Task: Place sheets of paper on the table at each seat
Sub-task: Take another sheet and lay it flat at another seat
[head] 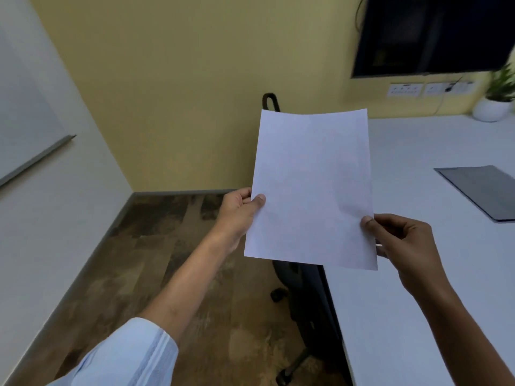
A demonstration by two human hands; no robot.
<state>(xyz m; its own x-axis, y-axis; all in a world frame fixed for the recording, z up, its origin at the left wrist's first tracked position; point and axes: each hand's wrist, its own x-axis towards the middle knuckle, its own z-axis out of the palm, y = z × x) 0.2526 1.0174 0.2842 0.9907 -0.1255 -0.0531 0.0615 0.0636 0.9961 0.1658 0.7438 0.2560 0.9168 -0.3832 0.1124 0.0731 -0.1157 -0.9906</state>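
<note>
A blank white sheet of paper is held up in the air over the left edge of the white table. My left hand pinches its left edge, thumb on the front. My right hand pinches its lower right corner, thumb on top. I cannot tell whether there is one sheet or more. A black office chair stands tucked under the table's left side, mostly hidden behind the paper.
A dark grey panel lies flat on the table at the right. A potted plant stands at the far right corner, below a dark wall screen. A whiteboard hangs on the left wall. Wood floor lies to the left.
</note>
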